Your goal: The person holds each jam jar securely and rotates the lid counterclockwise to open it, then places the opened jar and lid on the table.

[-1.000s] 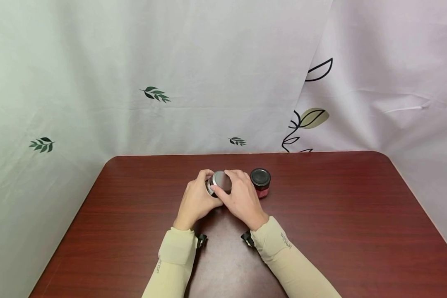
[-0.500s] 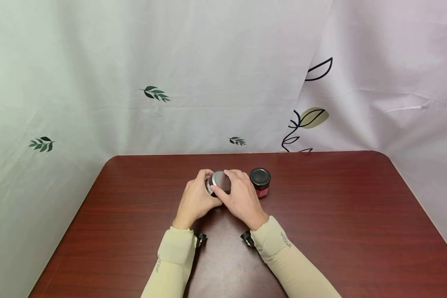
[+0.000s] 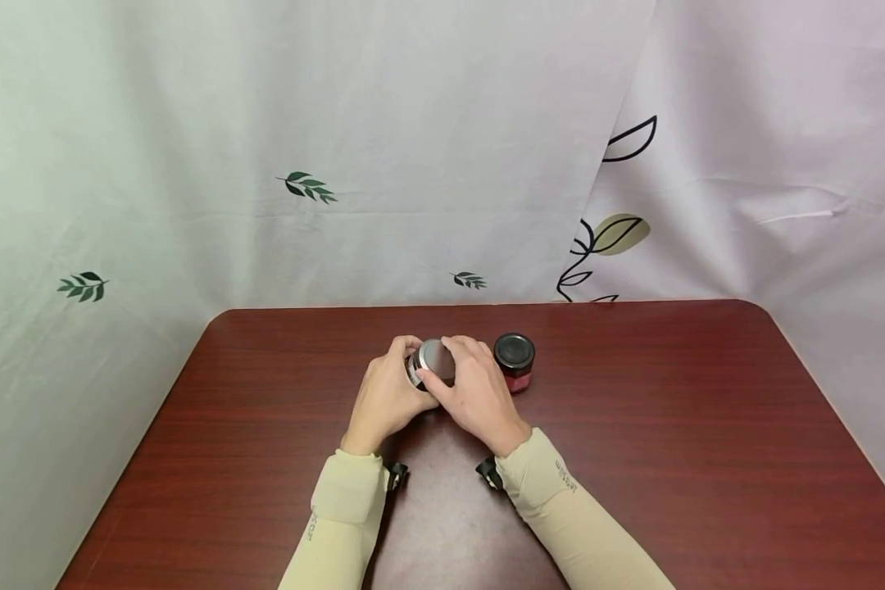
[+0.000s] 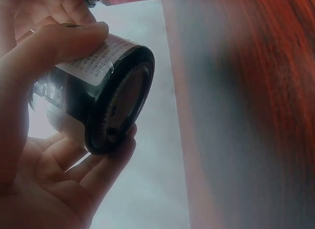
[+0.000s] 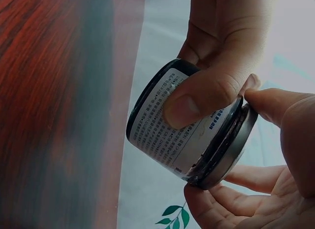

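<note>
My left hand point(image 3: 389, 399) grips the body of a dark glass jar point(image 5: 160, 128), thumb across its white printed label. My right hand point(image 3: 479, 395) holds the jar's silver lid point(image 5: 231, 157) by its edge, thumb and fingers spread around it. In the right wrist view the lid sits at the jar's mouth, with a dark band showing between label and lid. The jar is tilted, its dark round base point(image 4: 123, 108) facing the left wrist camera. Beside the right hand stands a second jar point(image 3: 515, 352) with a black lid and a red lower part.
The reddish-brown wooden table point(image 3: 656, 426) reaches back to a white curtain point(image 3: 383, 123) with leaf prints. Wrist straps with black clips point(image 3: 397, 477) sit under the pale sleeves.
Both hands keep the same grip on the jar and lid, in nearly the same place. The second jar has not moved.
</note>
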A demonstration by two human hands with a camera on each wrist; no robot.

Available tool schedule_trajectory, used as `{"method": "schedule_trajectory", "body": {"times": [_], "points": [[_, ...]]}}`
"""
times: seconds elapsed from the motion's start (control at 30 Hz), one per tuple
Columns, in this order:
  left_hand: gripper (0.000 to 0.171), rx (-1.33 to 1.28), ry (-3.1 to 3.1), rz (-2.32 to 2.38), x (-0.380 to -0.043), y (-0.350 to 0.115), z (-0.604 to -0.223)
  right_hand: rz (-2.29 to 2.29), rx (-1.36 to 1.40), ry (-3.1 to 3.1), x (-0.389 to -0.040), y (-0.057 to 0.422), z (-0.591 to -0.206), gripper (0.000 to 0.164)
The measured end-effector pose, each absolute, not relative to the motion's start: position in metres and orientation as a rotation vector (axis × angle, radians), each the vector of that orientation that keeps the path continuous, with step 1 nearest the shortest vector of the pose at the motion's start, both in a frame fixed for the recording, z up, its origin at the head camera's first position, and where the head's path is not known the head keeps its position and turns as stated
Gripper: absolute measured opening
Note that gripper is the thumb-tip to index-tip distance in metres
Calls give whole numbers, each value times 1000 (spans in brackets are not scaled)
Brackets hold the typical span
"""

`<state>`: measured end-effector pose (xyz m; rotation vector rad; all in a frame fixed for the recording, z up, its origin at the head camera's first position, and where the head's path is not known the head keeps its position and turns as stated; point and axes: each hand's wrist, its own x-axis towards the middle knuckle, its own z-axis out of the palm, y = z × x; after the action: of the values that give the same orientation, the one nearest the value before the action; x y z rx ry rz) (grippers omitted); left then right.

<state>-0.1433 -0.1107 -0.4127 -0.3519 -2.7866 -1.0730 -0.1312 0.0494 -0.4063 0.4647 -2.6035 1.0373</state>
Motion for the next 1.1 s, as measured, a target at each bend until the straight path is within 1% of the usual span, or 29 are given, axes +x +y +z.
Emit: {"method": "schedule_trajectory", "body": {"times": [0.5, 1.1], "points": [[69, -358, -2784, -1077, -144, -111, -413, 1023, 479, -2603, -131, 49, -407, 57], [68, -366, -2782, -1080, -144, -111, -414, 1011, 510, -2610, -130, 50, -406, 54]]}}
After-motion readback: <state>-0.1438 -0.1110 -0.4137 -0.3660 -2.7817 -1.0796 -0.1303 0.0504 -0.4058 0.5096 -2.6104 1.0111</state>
